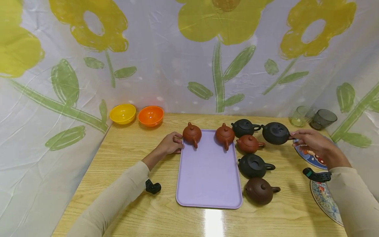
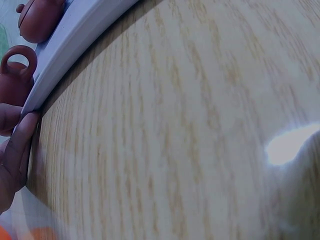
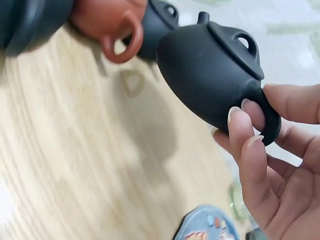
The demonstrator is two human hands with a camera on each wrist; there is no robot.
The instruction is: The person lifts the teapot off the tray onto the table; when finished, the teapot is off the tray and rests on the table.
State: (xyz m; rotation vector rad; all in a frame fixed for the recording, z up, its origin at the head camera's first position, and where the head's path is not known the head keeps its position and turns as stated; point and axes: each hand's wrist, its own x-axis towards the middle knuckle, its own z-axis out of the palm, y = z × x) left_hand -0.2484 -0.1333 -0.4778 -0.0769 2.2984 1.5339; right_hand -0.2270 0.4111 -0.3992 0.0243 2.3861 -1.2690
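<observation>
My right hand [image 1: 314, 143] holds a black teapot [image 1: 275, 133] by its handle, thumb and fingers pinching the loop. In the right wrist view this teapot [image 3: 210, 75] is raised off the table, its shadow below. My left hand [image 1: 171, 144] grips the left rim of a lilac tray [image 1: 208, 174] near its far end. Two reddish-brown teapots stand at the tray's far end: a left one [image 1: 191, 134] beside my left fingers, and a right one [image 1: 224, 135]. In the left wrist view, finger and thumb tips meet at the tray's edge [image 2: 65, 60].
Right of the tray stand a black teapot [image 1: 244, 127], a reddish-brown one [image 1: 249, 144], another black one [image 1: 253, 166] and a dark brown one [image 1: 259, 191]. Yellow [image 1: 122, 114] and orange [image 1: 151, 116] bowls sit far left. Glasses [image 1: 322, 119] and patterned plates [image 1: 324, 194] lie right.
</observation>
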